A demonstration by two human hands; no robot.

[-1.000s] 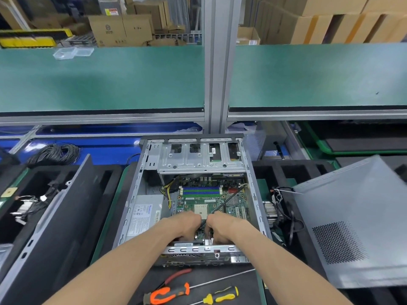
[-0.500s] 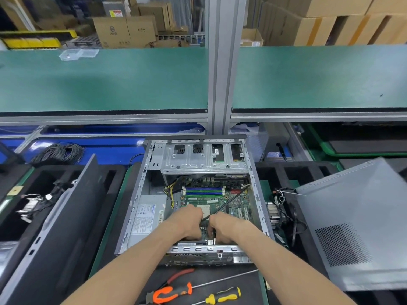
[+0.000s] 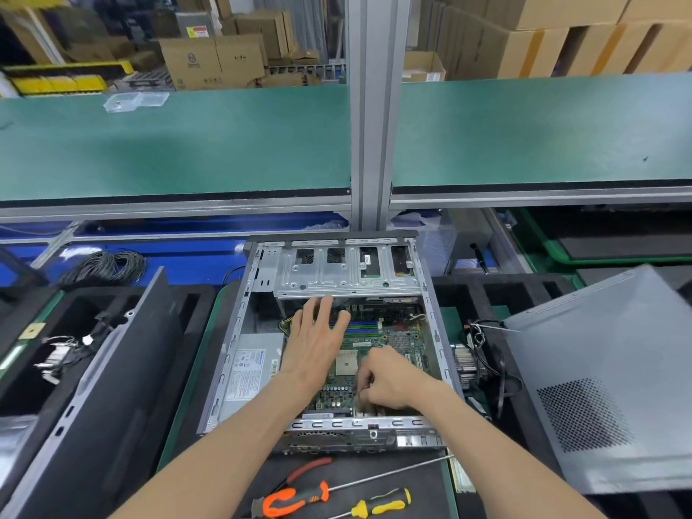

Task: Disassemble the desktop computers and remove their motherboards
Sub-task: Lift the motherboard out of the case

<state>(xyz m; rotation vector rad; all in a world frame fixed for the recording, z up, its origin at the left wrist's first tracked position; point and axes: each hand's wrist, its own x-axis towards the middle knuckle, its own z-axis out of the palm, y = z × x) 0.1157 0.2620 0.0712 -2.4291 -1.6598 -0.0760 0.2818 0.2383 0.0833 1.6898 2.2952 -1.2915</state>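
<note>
Reaching over the motherboard (image 3: 397,342), the left hand (image 3: 318,342) spreads wide to steady it; the right hand (image 3: 389,380) pinches something small near its front edge, likely a fastener.

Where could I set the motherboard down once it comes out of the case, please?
The green shelf above the case is bare right of the aluminium post; left of it lies only a clear plastic tray. The mat by the screwdriver and pliers is crowded, as is the foam tray.

Factory disassembly line, green conveyor belt (image 3: 187,144), stacked cardboard boxes (image 3: 561,35); aluminium frame post (image 3: 369,106)
</note>
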